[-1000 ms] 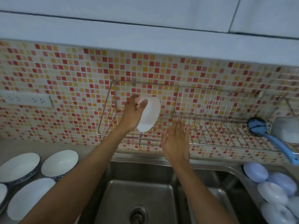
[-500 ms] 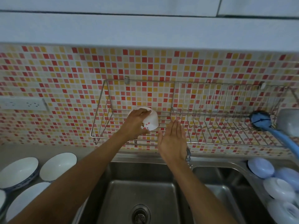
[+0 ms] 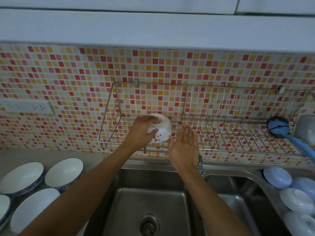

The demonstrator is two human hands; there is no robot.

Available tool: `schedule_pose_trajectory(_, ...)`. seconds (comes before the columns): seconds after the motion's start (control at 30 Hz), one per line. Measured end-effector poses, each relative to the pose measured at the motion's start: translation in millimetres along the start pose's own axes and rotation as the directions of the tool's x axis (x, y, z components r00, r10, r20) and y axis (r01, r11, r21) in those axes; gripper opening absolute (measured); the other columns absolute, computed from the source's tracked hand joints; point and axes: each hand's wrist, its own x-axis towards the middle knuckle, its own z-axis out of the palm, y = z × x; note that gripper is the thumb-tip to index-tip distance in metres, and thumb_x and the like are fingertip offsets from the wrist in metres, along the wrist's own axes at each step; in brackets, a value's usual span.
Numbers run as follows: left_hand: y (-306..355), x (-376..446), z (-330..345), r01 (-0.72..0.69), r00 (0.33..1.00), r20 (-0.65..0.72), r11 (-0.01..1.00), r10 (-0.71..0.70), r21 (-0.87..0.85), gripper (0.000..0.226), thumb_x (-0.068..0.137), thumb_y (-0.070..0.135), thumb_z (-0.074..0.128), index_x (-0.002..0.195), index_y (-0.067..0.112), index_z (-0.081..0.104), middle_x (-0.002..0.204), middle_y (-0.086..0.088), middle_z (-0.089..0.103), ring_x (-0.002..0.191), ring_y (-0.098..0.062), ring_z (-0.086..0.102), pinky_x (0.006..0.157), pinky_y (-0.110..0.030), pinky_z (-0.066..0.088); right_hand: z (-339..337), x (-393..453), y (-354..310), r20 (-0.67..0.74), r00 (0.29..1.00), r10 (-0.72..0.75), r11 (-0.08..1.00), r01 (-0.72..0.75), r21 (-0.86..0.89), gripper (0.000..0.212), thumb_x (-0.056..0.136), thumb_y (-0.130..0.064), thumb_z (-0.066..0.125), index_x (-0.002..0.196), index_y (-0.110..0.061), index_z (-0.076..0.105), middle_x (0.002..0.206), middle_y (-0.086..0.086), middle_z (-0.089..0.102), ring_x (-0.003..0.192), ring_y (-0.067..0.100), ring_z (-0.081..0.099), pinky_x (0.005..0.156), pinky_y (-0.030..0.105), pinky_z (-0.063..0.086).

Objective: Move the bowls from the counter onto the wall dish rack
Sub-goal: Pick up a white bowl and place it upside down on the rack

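Lowered, left hand (image 3: 142, 133) apparently seats bowl (image 3: 160, 127) upside-down.

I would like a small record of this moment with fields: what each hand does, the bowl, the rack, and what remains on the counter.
left hand: grips a small white bowl with red dots, upside down, in the left part of the rack
right hand: open, flat, beside the bowl, holds nothing
wall dish rack: wire; a blue brush lies at its right end
counter, left of sink: white bowls with blue rims wait
counter, right: pale overturned bowls
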Motion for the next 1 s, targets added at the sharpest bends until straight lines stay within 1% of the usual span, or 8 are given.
schedule_pose_trajectory(0.07,1.1,-6.3,2.8,0.129,0.987,-0.108,0.99,-0.123,0.054,0.042,0.091,0.032,0.056,0.13,0.018,0.054,0.138,-0.007,0.052,0.126,-0.028,0.047,0.109,-0.043,0.037,1.5,0.1,0.8,0.007,1.0,-0.003,1.0,0.003,-0.003,0.073,0.097,-0.048,0.006,0.149,0.003,0.018,0.155,0.022,0.023,0.146,0.032,0.02,0.121,0.042,0.007)
schedule_pose_trajectory(0.17,2.8,-9.5,5.1,0.255,0.964,-0.079,0.967,-0.253,0.021,0.043,0.093,0.035,0.051,0.133,0.018,0.05,0.139,-0.009,0.051,0.122,-0.029,0.052,0.104,-0.044,0.044,2.9,0.4,0.6,-0.003,1.0,0.001,1.0,-0.001,-0.003,0.072,0.097,-0.047,0.009,0.148,0.003,0.022,0.154,0.022,0.028,0.145,0.032,0.024,0.121,0.042,0.011)
schedule_pose_trajectory(0.27,3.6,-7.3,1.9,0.17,0.984,0.035,0.984,-0.172,0.05,0.047,0.096,0.032,0.047,0.141,0.02,0.04,0.145,-0.007,0.047,0.126,-0.029,0.05,0.108,-0.044,0.039,4.9,-1.2,0.3,-0.049,0.999,-0.002,1.0,0.002,0.003,0.066,0.1,-0.043,0.017,0.143,0.005,0.034,0.146,0.023,0.041,0.139,0.033,0.036,0.119,0.043,0.022)
schedule_pose_trajectory(0.4,3.3,-5.2,-0.3,0.109,0.958,0.262,0.993,-0.115,0.037,0.051,0.101,0.035,0.032,0.15,0.028,0.018,0.158,0.0,0.022,0.141,-0.026,0.033,0.117,-0.049,0.021,8.1,-3.4,3.4,-0.118,0.992,-0.053,0.998,0.057,0.029,0.059,0.102,-0.037,0.022,0.136,0.005,0.046,0.136,0.023,0.054,0.13,0.031,0.049,0.118,0.041,0.025)
schedule_pose_trajectory(0.57,3.9,-16.7,-3.6,-0.083,0.98,0.189,0.991,0.062,0.105,0.044,0.101,0.032,0.032,0.144,0.023,0.036,0.153,0.002,0.036,0.142,-0.019,0.031,0.119,-0.041,0.011,13.6,-17.7,7.5,-0.165,0.983,-0.081,0.993,0.094,0.074,0.058,0.103,-0.038,0.022,0.142,0.002,0.04,0.144,0.021,0.045,0.137,0.03,0.04,0.119,0.042,0.023)
schedule_pose_trajectory(0.63,5.6,-18.5,-4.9,-0.135,0.971,0.216,0.977,0.098,0.164,0.047,0.101,0.034,0.028,0.146,0.022,0.031,0.153,0.002,0.034,0.143,-0.018,0.029,0.119,-0.037,0.008,14.8,-24.7,8.4,-0.168,0.982,-0.089,0.993,0.1,0.062,0.058,0.103,-0.038,0.025,0.143,0.001,0.038,0.146,0.02,0.043,0.139,0.03,0.037,0.118,0.043,0.021)
schedule_pose_trajectory(0.83,3.8,-13.1,-3.1,-0.131,0.926,0.378,0.956,0.023,0.263,0.054,0.102,0.04,0.017,0.152,0.024,0.004,0.161,0.004,0.006,0.149,-0.019,0.003,0.118,-0.043,-0.002,14.2,-27.4,9.0,-0.142,0.986,-0.085,0.995,0.092,0.047,0.058,0.102,-0.037,0.022,0.141,0.001,0.041,0.145,0.02,0.044,0.138,0.03,0.039,0.118,0.043,0.017)
schedule_pose_trajectory(1.0,5.0,-17.5,-3.0,-0.104,0.947,0.322,0.95,0.004,0.293,0.057,0.101,0.043,0.011,0.152,0.019,0.004,0.161,0.0,0.004,0.149,-0.021,0.004,0.119,-0.042,0.0,12.2,-31.4,6.2,-0.153,0.986,-0.061,0.995,0.073,0.073,0.06,0.103,-0.039,0.015,0.143,0.0,0.037,0.147,0.02,0.041,0.139,0.032,0.036,0.117,0.048,0.017)
